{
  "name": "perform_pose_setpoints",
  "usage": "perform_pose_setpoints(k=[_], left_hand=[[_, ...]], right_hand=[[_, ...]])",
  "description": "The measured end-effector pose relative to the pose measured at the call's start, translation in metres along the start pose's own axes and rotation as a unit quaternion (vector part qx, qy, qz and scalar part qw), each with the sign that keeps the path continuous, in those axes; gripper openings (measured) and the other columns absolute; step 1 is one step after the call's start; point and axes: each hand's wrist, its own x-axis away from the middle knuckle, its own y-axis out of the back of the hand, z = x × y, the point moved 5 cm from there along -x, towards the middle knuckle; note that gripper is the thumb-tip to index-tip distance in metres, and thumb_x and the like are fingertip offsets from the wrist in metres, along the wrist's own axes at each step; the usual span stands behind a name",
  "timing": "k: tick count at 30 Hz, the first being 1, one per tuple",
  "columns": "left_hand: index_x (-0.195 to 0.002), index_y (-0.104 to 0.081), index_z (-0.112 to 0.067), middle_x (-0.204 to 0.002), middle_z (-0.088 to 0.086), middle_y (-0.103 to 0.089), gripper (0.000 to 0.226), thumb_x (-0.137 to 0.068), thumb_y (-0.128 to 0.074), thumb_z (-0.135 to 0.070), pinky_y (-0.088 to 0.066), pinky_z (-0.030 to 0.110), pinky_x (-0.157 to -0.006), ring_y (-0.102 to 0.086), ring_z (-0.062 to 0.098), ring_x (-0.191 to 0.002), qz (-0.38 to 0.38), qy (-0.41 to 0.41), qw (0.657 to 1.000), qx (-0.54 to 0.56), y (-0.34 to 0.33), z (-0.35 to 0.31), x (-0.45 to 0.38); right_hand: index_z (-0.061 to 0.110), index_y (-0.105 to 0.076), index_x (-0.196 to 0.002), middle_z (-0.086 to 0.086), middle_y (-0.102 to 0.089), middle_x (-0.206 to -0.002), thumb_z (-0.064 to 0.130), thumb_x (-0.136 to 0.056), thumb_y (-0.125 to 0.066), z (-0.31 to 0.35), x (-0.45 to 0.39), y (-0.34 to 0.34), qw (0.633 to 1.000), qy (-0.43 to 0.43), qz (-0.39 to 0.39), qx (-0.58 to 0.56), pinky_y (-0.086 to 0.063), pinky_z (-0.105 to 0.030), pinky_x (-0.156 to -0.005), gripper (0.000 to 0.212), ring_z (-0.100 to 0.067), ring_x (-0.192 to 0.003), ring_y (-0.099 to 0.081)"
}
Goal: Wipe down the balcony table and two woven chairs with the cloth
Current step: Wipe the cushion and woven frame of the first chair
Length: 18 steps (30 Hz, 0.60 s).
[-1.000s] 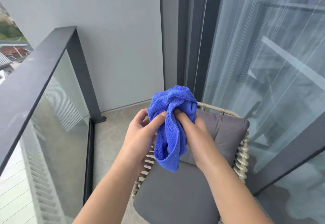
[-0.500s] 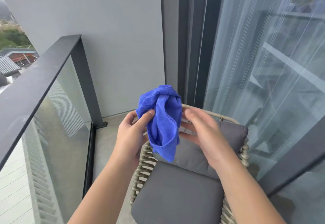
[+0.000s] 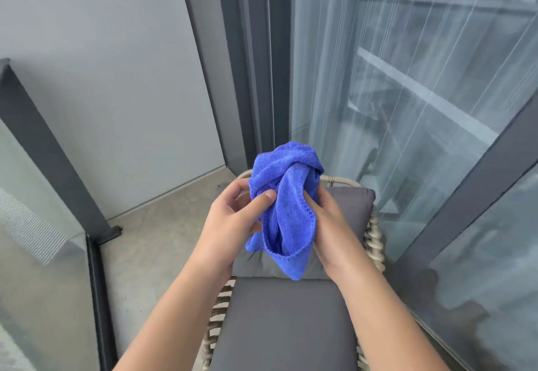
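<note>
a: the person is holding the blue cloth [image 3: 283,204] bunched at centre frame, above the woven chair [image 3: 372,239]. left hand [image 3: 233,225] at 9 o'clock of it is pinching it with thumb and fingers, right hand [image 3: 332,225] at 3 o'clock is gripping its edge.

b: risk?

a: cloth is staying wadded, so it's likely smearing, or slipping onto the seat cushion [image 3: 285,324]. table not in view.

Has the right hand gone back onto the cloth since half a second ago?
Yes. The right hand, earlier open and clear of the blue cloth above the chair's back cushion, now grips its right side.
</note>
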Motion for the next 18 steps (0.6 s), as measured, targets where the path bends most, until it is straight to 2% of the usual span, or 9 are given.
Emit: perform_pose_setpoints(k=[2,4,6,8,11,15,16,18], left_hand=[[-0.117,-0.068,-0.016,-0.110,0.003,-0.077,0.022,-0.096,-0.069,-0.022,-0.058,0.039,-0.084,-0.073,0.026,-0.102,0.020,0.000,1.000,-0.011,0.011,0.002,-0.015],[-0.116,-0.069,-0.015,-0.109,0.004,-0.077,0.020,-0.097,-0.068,-0.020,-0.057,0.031,-0.078,-0.073,0.022,-0.097,0.044,0.003,0.999,-0.020,0.024,0.006,-0.032],[-0.116,-0.069,-0.013,-0.109,0.007,-0.076,0.020,-0.097,-0.067,-0.018,-0.057,0.033,-0.081,-0.073,0.022,-0.095,0.068,0.006,0.997,-0.032,0.035,0.011,-0.052],[-0.118,-0.070,-0.013,-0.112,0.007,-0.076,0.021,-0.098,-0.066,-0.017,-0.057,0.039,-0.090,-0.073,0.026,-0.102,0.089,0.015,0.995,-0.031,0.040,0.020,-0.069],[-0.117,-0.072,-0.015,-0.112,0.004,-0.077,0.020,-0.099,-0.065,-0.017,-0.058,0.036,-0.092,-0.072,0.024,-0.107,0.113,0.024,0.993,-0.037,0.039,0.035,-0.096],[-0.109,-0.074,-0.016,-0.104,0.000,-0.077,0.016,-0.101,-0.063,-0.023,-0.054,0.025,-0.077,-0.071,0.013,-0.096,0.121,0.012,0.989,-0.079,0.036,0.054,-0.132],[-0.107,-0.075,-0.020,-0.103,-0.004,-0.077,0.019,-0.103,-0.059,-0.029,-0.052,0.027,-0.077,-0.069,0.009,-0.093,0.117,0.018,0.989,-0.091,0.037,0.061,-0.141],[-0.108,-0.075,-0.024,-0.105,-0.008,-0.077,0.033,-0.106,-0.047,-0.041,-0.052,0.034,-0.083,-0.069,0.014,-0.096,0.099,0.052,0.989,-0.098,0.040,0.081,-0.165]], right_hand=[[0.022,-0.064,-0.127,0.002,-0.077,-0.111,0.025,-0.102,-0.065,-0.008,-0.012,-0.010,1.000,-0.002,-0.017,-0.003,-0.058,-0.025,-0.077,0.025,-0.013,-0.098,-0.074],[0.017,-0.066,-0.120,0.000,-0.077,-0.104,0.018,-0.102,-0.064,-0.016,-0.025,-0.019,0.999,0.002,-0.045,0.010,-0.058,-0.029,-0.078,0.019,-0.016,-0.094,-0.073],[0.015,-0.069,-0.109,-0.002,-0.076,-0.096,0.011,-0.102,-0.061,-0.026,-0.039,-0.023,0.997,0.005,-0.079,0.014,-0.055,-0.036,-0.079,0.012,-0.017,-0.088,-0.071],[0.016,-0.070,-0.105,-0.002,-0.075,-0.094,0.010,-0.102,-0.060,-0.035,-0.050,-0.024,0.994,0.002,-0.108,0.015,-0.055,-0.035,-0.079,0.012,-0.017,-0.087,-0.070],[0.016,-0.070,-0.113,-0.002,-0.078,-0.100,0.014,-0.102,-0.063,-0.046,-0.067,-0.019,0.989,-0.022,-0.148,0.016,-0.058,-0.034,-0.081,0.013,-0.016,-0.091,-0.073],[0.013,-0.073,-0.105,-0.012,-0.077,-0.099,0.016,-0.095,-0.071,-0.064,-0.090,0.002,0.980,-0.041,-0.193,0.016,-0.057,-0.045,-0.083,0.011,-0.024,-0.090,-0.071],[0.011,-0.073,-0.105,-0.015,-0.077,-0.100,0.021,-0.089,-0.073,-0.069,-0.095,0.008,0.978,-0.043,-0.202,0.010,-0.057,-0.047,-0.083,0.019,-0.026,-0.089,-0.070],[0.012,-0.070,-0.099,-0.006,-0.075,-0.086,0.030,-0.077,-0.069,-0.083,-0.106,0.019,0.975,-0.055,-0.213,-0.009,-0.053,-0.037,-0.074,0.028,-0.021,-0.079,-0.067]])
